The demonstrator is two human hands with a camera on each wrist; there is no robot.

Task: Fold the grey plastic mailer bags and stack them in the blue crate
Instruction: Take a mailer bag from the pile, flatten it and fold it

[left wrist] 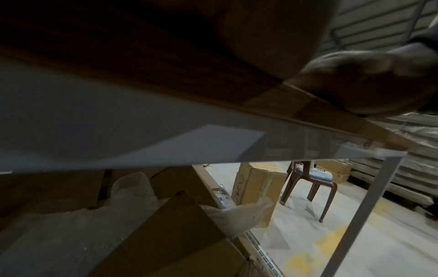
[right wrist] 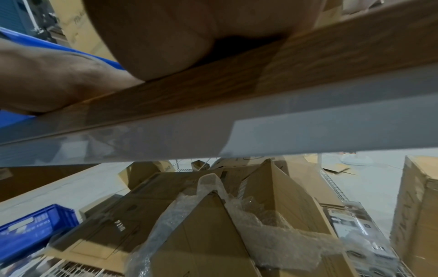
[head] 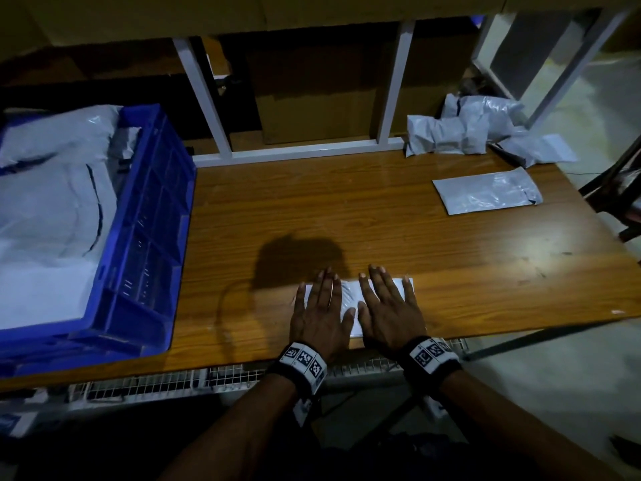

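A folded grey mailer bag lies near the front edge of the wooden table. My left hand and right hand press flat on it side by side, fingers straight and spread. The blue crate stands at the table's left with grey bags stacked inside. One flat grey mailer bag lies at the right, and a heap of crumpled mailer bags sits at the back right corner. The wrist views show only the heels of my palms, the table edge and the space beneath.
A white metal frame borders the table's back edge, with cardboard boxes behind it. A brown plastic chair stands on the floor to the right. Under the table are cardboard boxes, bubble wrap and another blue crate.
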